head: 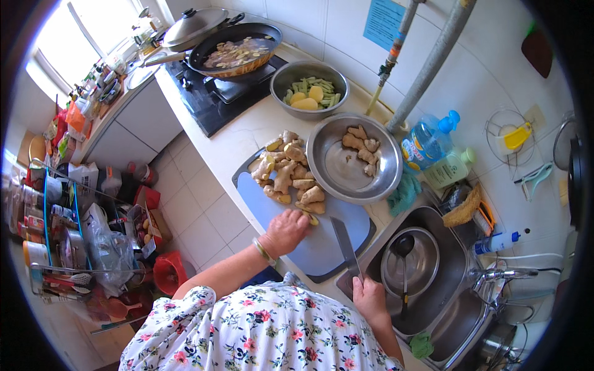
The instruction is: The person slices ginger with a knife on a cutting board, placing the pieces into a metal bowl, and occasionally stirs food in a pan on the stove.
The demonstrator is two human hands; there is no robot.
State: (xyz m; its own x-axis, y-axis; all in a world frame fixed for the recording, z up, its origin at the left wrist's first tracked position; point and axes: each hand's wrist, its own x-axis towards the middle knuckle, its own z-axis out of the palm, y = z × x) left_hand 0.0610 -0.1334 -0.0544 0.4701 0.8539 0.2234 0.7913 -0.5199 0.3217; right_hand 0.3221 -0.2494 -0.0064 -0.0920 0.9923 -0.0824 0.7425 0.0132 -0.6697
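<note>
My left hand rests over the near part of a blue-grey cutting board, its fingers at a small cut piece of ginger; whether they grip it cannot be told. My right hand is closed on the handle of a kitchen knife, whose blade lies slanted over the board's right part. A heap of ginger root covers the board's far end, some pieces showing yellow cut faces. Touching the heap's right side, a steel bowl holds several more pieces of ginger.
Beyond stand a steel bowl of green beans and peeled potatoes, and a frying pan with food on a black gas hob. A double sink with a basin and ladle is at right, beside soap bottles. A wire rack stands left.
</note>
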